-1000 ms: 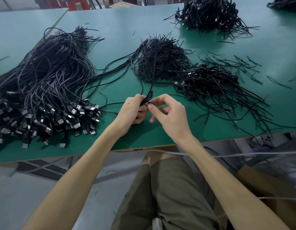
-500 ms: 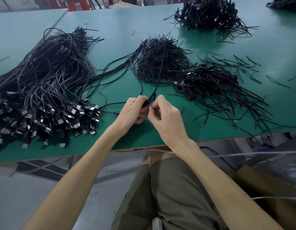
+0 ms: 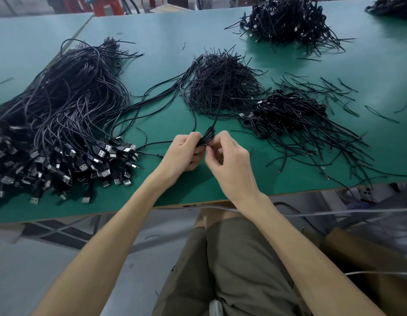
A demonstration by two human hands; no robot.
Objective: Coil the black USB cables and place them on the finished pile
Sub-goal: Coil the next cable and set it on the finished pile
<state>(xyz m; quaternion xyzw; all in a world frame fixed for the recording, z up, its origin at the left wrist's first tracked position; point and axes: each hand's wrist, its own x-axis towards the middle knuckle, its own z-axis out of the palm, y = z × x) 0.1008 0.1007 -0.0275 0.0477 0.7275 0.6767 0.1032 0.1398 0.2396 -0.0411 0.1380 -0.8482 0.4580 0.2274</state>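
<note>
Over the near middle of the green table [image 3: 166, 55], my left hand [image 3: 185, 153] grips a small coil of black USB cable [image 3: 208, 136]. My right hand [image 3: 229, 163] pinches the same coil from the right, fingers curled at its lower end. A thin black strand runs up from the coil toward the heap of black ties [image 3: 223, 85]. A big pile of uncoiled USB cables [image 3: 61, 115], plugs toward me, lies at the left. A pile of coiled cables [image 3: 291, 115] lies just right of the hands.
Another heap of coiled cables [image 3: 287, 21] sits at the far right, and one more [image 3: 391, 5] at the top right corner. Loose ties [image 3: 348, 96] are scattered at the right. The table's front edge [image 3: 220, 202] is just below my wrists. Cardboard boxes [image 3: 366, 258] stand lower right.
My right hand has moved in against the left and curled its fingers onto the coil. The strand above the coil has swung slightly to the right.
</note>
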